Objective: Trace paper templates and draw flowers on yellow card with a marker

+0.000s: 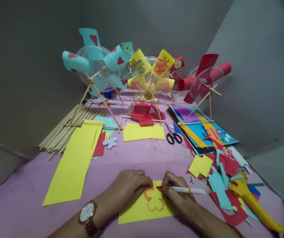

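Note:
A yellow sheet of paper (137, 215) lies close in front of me, with a flower-like outline drawn on it in red-orange lines. My left hand (132, 183), watch on the wrist, rests on the sheet's left part, its fingers curled together and holding it down. In my right hand (178, 193) is a white felt-tip pen (197, 191), pinched near its red tip. That tip touches or hovers just over the paper by the top of the drawing; I cannot tell which. A larger yellow strip (74, 165) lies beyond my left hand.
Stick-framed paper wheels, blue (96, 53), yellow (163, 64) and red (207, 66), stand at the back. Wooden sticks (67, 124) are piled left. Black-handled scissors (174, 138) lie mid-table. To the right are paper scraps (220, 188), a yellow glue gun (256, 205) and coloured sheets (221, 135).

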Tool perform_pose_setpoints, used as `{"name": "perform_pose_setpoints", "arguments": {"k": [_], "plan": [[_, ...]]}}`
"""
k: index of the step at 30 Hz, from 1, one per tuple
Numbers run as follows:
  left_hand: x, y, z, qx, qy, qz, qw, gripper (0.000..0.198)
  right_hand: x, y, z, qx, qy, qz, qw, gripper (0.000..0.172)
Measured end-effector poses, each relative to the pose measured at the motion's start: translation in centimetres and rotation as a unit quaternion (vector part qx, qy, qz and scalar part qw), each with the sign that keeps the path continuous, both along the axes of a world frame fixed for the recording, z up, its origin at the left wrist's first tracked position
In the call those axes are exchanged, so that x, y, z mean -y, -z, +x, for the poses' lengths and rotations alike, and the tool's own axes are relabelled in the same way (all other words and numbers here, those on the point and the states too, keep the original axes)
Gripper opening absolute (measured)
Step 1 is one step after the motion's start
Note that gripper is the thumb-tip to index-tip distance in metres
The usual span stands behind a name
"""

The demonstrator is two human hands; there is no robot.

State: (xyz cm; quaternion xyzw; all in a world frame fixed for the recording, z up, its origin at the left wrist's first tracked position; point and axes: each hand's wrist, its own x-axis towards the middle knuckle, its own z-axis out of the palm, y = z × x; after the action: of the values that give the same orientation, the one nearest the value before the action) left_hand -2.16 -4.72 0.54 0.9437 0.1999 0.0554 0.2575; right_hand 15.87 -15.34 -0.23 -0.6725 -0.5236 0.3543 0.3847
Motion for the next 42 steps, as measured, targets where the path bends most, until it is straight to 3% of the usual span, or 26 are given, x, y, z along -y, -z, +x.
{"name": "perform_pose_setpoints", "arguments": {"k": [10, 17, 26, 42], "plan": [[-0.2, 0.6, 0.1, 0.008, -0.01, -0.032, 0.999, 0.02, 2.6, 0.8, -1.5, -0.078, 0.009, 0.053, 0.996, 0.008], [-0.3, 0.5, 0.1, 0.016, -0.012, -0.037, 0.999, 0.019, 2.2, 0.2, -2.1, -0.04, 0.031, 0.052, 0.997, 0.01], [-0.3, 0.8, 0.2, 0.026, -0.014, -0.047, 0.998, 0.019, 1.8, 0.3, -2.4, 0.053, -0.008, 0.025, 0.998, 0.011], [-0.3, 0.6, 0.2, 0.032, -0.01, -0.062, 0.998, 0.022, 1.6, -0.2, -2.4, 0.057, -0.014, 0.005, 0.998, 0.012]]}}
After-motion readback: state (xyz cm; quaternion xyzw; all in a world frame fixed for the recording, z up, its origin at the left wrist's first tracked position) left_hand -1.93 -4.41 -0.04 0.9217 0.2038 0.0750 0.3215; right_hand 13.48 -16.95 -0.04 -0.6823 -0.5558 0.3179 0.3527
